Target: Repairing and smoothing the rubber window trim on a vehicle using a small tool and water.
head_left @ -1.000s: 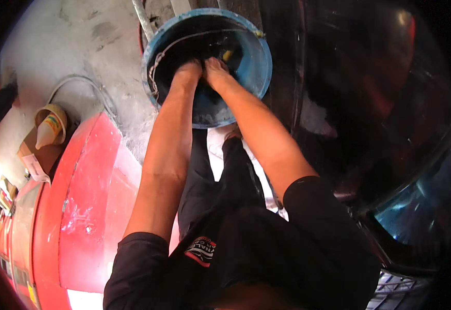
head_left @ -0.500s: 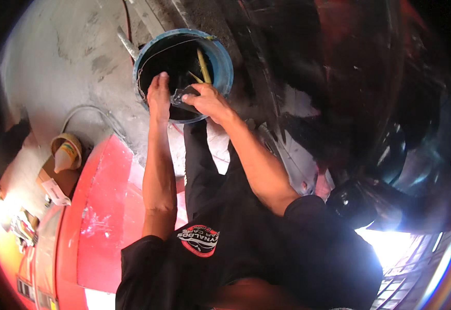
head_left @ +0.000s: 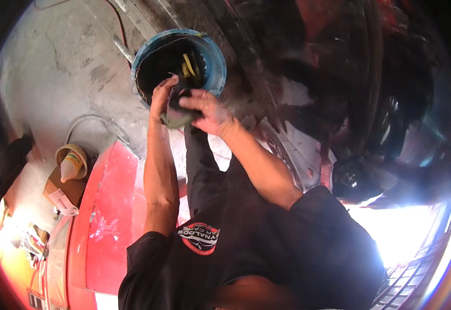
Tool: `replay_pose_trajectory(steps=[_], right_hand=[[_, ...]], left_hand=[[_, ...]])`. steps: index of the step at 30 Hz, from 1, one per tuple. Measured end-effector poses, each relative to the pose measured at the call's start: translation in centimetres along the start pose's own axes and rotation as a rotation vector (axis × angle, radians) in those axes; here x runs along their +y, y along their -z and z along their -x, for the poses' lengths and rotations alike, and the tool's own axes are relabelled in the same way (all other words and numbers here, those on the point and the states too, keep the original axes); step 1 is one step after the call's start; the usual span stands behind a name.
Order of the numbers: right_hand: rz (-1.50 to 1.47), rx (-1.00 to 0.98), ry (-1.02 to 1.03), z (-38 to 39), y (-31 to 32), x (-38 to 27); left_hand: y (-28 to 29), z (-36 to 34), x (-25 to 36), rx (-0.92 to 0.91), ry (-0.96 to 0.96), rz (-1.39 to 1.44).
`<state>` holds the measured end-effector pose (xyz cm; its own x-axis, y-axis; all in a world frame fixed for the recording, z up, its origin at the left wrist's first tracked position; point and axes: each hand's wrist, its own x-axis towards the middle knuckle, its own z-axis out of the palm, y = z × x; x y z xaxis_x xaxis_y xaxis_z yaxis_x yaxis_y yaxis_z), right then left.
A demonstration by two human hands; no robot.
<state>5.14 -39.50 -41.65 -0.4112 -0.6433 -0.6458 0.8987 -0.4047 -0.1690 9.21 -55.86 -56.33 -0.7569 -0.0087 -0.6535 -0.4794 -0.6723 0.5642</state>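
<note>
Just over the near rim of a blue bucket (head_left: 216,72), my left hand (head_left: 162,98) grips a dark, flexible sheet (head_left: 178,118) with a greenish-grey lower part; its exact kind is unclear. My right hand (head_left: 211,112) comes in from the right, its curled fingers slightly blurred and closed on the sheet's right side. Between the two hands the sheet looks bent or folded. Inside the bucket, yellow pieces (head_left: 187,65) show above the dark contents. A thin wire handle lies along the bucket's left side.
A red painted panel (head_left: 113,206) stands to my left. Beyond it sit a tan round container (head_left: 83,157) with a pale cone-shaped thing and a cardboard box (head_left: 62,188). A glossy dark car body (head_left: 339,93) fills the right side. Metal strips (head_left: 132,20) lie on the floor.
Both hands have drawn slightly nearer to me with the sheet, which now shows a greenish-grey part. The yellow pieces in the bucket look shifted, and the view has moved slightly.
</note>
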Motion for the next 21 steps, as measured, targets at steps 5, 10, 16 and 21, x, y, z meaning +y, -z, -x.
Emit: replay_pose_trajectory(steps=[5,10,16,21], right_hand=[[0.093,0.407,0.206,-0.8,1.3,-1.0],[0.053,0.569,0.330,-1.1,1.9,-1.3],[0.024,0.314,0.219,1.2,3.7,0.2],[0.194,0.434,0.242,2.9,5.7,0.5]], left_hand=[[0.1,0.0,-0.6,0.256,0.067,-0.035],[-2.9,3.3,2.2,0.379,-0.290,-0.612],[-3.1,5.1,2.6,0.384,-0.453,-0.650],[-6.0,7.3,5.8,0.295,-0.368,-0.280]])
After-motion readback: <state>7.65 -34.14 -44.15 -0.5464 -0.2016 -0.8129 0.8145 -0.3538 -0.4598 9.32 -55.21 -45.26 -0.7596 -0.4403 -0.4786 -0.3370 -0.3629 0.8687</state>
